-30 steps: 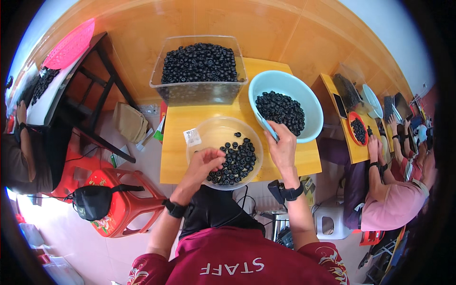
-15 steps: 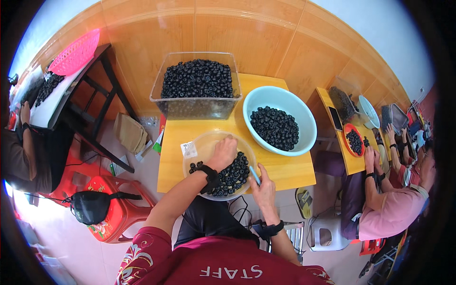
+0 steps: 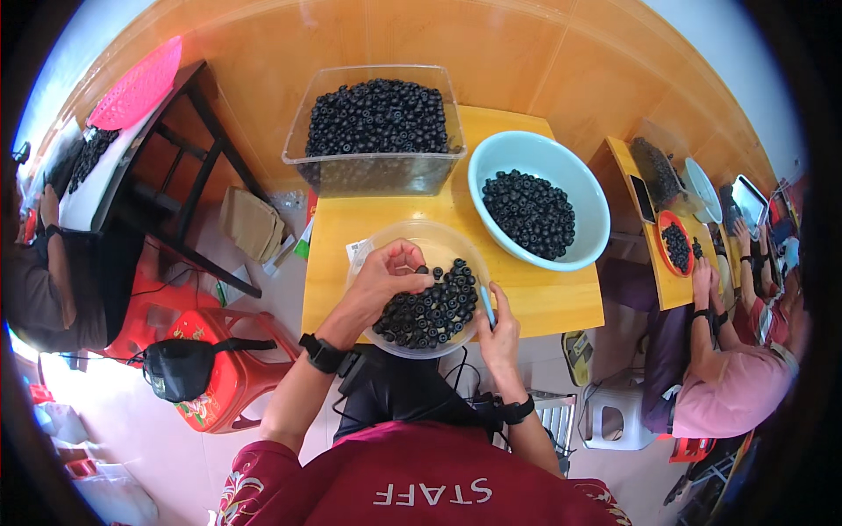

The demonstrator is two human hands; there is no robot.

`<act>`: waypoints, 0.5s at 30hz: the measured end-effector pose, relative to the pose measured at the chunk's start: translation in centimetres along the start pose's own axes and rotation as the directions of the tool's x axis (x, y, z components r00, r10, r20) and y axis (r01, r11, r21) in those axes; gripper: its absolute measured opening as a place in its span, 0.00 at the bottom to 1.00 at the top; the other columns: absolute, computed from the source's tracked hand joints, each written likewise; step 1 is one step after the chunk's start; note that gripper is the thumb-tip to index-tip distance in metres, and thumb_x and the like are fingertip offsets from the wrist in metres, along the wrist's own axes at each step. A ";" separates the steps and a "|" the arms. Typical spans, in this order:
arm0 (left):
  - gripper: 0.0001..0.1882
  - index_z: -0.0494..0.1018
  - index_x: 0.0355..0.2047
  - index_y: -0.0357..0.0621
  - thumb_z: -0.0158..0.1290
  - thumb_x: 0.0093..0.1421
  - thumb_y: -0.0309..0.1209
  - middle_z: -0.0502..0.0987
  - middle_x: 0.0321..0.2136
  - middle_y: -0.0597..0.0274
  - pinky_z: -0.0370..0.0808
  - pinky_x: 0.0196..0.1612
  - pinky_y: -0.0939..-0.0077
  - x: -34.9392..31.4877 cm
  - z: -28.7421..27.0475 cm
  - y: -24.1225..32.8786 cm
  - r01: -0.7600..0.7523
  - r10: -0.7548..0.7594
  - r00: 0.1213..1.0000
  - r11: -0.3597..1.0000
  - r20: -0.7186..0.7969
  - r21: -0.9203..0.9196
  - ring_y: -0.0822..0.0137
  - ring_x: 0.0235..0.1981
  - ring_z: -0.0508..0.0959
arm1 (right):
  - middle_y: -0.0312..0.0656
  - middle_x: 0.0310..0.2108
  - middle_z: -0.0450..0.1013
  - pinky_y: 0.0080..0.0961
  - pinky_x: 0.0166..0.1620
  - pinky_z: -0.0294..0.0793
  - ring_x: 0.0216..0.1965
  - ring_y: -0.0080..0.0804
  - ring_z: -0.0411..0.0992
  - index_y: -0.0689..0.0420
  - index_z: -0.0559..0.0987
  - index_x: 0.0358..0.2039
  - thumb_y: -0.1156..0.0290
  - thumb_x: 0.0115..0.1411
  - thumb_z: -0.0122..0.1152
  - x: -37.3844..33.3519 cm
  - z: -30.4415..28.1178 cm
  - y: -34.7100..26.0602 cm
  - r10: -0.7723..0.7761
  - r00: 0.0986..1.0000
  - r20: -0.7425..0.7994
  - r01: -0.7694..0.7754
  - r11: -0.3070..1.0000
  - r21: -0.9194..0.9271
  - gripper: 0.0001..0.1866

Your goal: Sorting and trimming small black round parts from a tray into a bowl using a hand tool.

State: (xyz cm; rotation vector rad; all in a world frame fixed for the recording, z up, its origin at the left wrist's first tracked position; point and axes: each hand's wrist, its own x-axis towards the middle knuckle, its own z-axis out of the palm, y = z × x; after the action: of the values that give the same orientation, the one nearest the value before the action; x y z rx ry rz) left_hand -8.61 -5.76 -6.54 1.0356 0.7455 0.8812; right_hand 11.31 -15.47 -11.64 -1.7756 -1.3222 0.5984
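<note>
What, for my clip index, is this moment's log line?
left hand: at round black beads in round clear plastic tub | right hand: holding slim blue stick

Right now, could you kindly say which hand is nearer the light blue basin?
Right: the right hand is just this side of the light blue basin; the left hand is farther left, over the round clear tub.

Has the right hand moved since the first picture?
Yes. Against the table, the right hand has moved toward the person and somewhat left, from the blue bowl to the clear bowl's right side.
</note>
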 end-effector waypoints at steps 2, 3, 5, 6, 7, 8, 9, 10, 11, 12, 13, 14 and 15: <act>0.14 0.68 0.32 0.45 0.58 0.49 0.17 0.73 0.29 0.68 0.71 0.31 0.86 -1.5 -0.3 -0.1 0.051 -0.051 0.999 0.993 0.003 -0.110 0.78 0.27 0.73 | 0.49 0.19 0.71 0.34 0.26 0.69 0.19 0.42 0.72 0.58 0.67 0.54 0.75 0.55 0.53 -0.1 0.2 -0.2 0.029 1.000 0.010 -0.028 0.999 -0.031 0.23; 0.13 0.68 0.32 0.45 0.58 0.50 0.17 0.73 0.29 0.67 0.72 0.32 0.85 -2.2 -0.3 -0.3 0.077 -0.079 0.997 0.968 0.001 -0.239 0.78 0.28 0.73 | 0.51 0.21 0.72 0.33 0.28 0.70 0.21 0.41 0.73 0.59 0.66 0.54 0.75 0.55 0.53 -0.1 0.6 0.1 0.009 1.000 -0.024 -0.009 1.000 0.019 0.23; 0.12 0.68 0.33 0.45 0.57 0.51 0.17 0.74 0.31 0.66 0.73 0.34 0.85 -3.4 -0.5 -1.1 0.083 -0.077 0.997 0.891 0.031 -0.446 0.77 0.29 0.74 | 0.52 0.24 0.74 0.32 0.29 0.70 0.23 0.41 0.74 0.59 0.66 0.54 0.76 0.55 0.52 -0.2 1.2 0.9 -0.012 0.999 -0.051 0.015 0.998 0.066 0.23; 0.12 0.68 0.33 0.45 0.57 0.51 0.17 0.74 0.31 0.66 0.73 0.34 0.85 -3.8 -0.6 -1.7 0.078 -0.075 0.997 0.889 0.024 -0.450 0.77 0.29 0.74 | 0.54 0.28 0.74 0.32 0.31 0.71 0.26 0.41 0.74 0.60 0.66 0.54 0.75 0.55 0.53 -0.2 1.5 1.6 -0.053 0.994 -0.099 0.061 0.995 0.076 0.23; 0.13 0.69 0.34 0.45 0.57 0.51 0.18 0.74 0.32 0.64 0.72 0.34 0.84 -4.0 -0.6 -2.3 0.069 -0.064 0.998 0.869 0.027 -0.490 0.75 0.31 0.73 | 0.55 0.31 0.74 0.32 0.33 0.71 0.28 0.41 0.75 0.60 0.66 0.54 0.75 0.55 0.53 -0.3 1.6 2.1 -0.094 0.984 -0.148 0.108 0.991 0.084 0.24; 0.13 0.69 0.36 0.45 0.57 0.51 0.19 0.73 0.33 0.63 0.71 0.35 0.83 -4.2 -0.7 -2.9 0.061 -0.053 0.998 0.846 0.031 -0.529 0.73 0.32 0.73 | 0.55 0.31 0.74 0.32 0.33 0.71 0.28 0.41 0.75 0.60 0.66 0.54 0.75 0.55 0.53 -0.4 1.5 2.3 -0.096 0.985 -0.143 0.108 0.991 0.081 0.24; 0.14 0.70 0.38 0.44 0.57 0.52 0.20 0.73 0.34 0.62 0.72 0.38 0.83 -4.3 -0.8 -3.4 0.062 -0.056 0.998 0.833 0.028 -0.550 0.72 0.34 0.73 | 0.54 0.33 0.74 0.31 0.35 0.71 0.31 0.41 0.75 0.60 0.66 0.54 0.74 0.56 0.53 -0.4 1.4 2.4 -0.090 0.986 -0.143 0.103 0.991 0.088 0.23; 0.14 0.70 0.38 0.44 0.57 0.52 0.20 0.73 0.34 0.62 0.72 0.38 0.83 -4.5 -0.9 -3.6 0.061 -0.056 0.998 0.831 0.026 -0.553 0.72 0.34 0.73 | 0.54 0.36 0.74 0.30 0.36 0.71 0.33 0.40 0.75 0.60 0.66 0.53 0.74 0.56 0.54 -0.5 1.3 2.5 -0.084 0.986 -0.145 0.098 0.991 0.096 0.23; 0.13 0.70 0.39 0.43 0.56 0.53 0.21 0.73 0.35 0.61 0.73 0.40 0.82 -4.7 -1.0 -3.7 0.080 -0.086 0.996 0.826 0.016 -0.558 0.72 0.35 0.74 | 0.54 0.36 0.74 0.30 0.36 0.71 0.33 0.40 0.75 0.60 0.66 0.53 0.74 0.56 0.54 -0.6 0.9 1.5 -0.084 0.986 -0.142 0.098 0.991 0.094 0.23; 0.12 0.70 0.41 0.42 0.55 0.55 0.22 0.74 0.36 0.60 0.73 0.43 0.81 -4.7 -1.1 -3.8 0.099 -0.116 0.993 0.821 0.006 -0.562 0.72 0.36 0.74 | 0.52 0.34 0.74 0.30 0.36 0.71 0.32 0.40 0.74 0.60 0.67 0.53 0.73 0.57 0.54 -0.7 0.0 -0.3 0.031 0.995 -0.094 -0.029 0.999 0.026 0.23; 0.12 0.70 0.41 0.42 0.55 0.55 0.22 0.74 0.36 0.60 0.73 0.43 0.81 -4.7 -1.3 -3.9 0.099 -0.117 0.993 0.820 0.005 -0.564 0.72 0.36 0.74 | 0.50 0.32 0.74 0.30 0.36 0.70 0.31 0.40 0.73 0.60 0.67 0.54 0.72 0.57 0.54 -0.7 -0.4 -1.3 0.150 0.987 -0.055 -0.153 0.987 -0.049 0.23; 0.12 0.70 0.42 0.41 0.54 0.56 0.23 0.74 0.37 0.59 0.73 0.44 0.81 -4.7 -1.4 -3.9 0.121 -0.122 0.992 0.770 0.041 -0.627 0.71 0.37 0.75 | 0.50 0.32 0.74 0.30 0.36 0.70 0.31 0.40 0.73 0.60 0.67 0.54 0.72 0.57 0.54 -0.7 -0.6 -1.1 0.152 0.987 -0.059 -0.155 0.987 -0.051 0.23; 0.12 0.70 0.43 0.40 0.53 0.57 0.25 0.74 0.38 0.58 0.74 0.45 0.80 -4.6 -1.4 -4.0 0.144 -0.125 0.989 0.714 0.078 -0.685 0.71 0.37 0.75 | 0.48 0.29 0.72 0.30 0.34 0.70 0.29 0.39 0.72 0.59 0.68 0.53 0.73 0.57 0.54 -0.5 -0.8 -0.8 -0.088 0.986 -0.144 0.077 0.994 -0.079 0.21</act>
State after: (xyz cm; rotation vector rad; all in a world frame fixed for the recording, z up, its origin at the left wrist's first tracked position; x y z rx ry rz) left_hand -10.87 -10.25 -10.21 0.3113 0.3948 0.9107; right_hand 11.35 -16.13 -10.62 -1.7781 -1.3220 0.3700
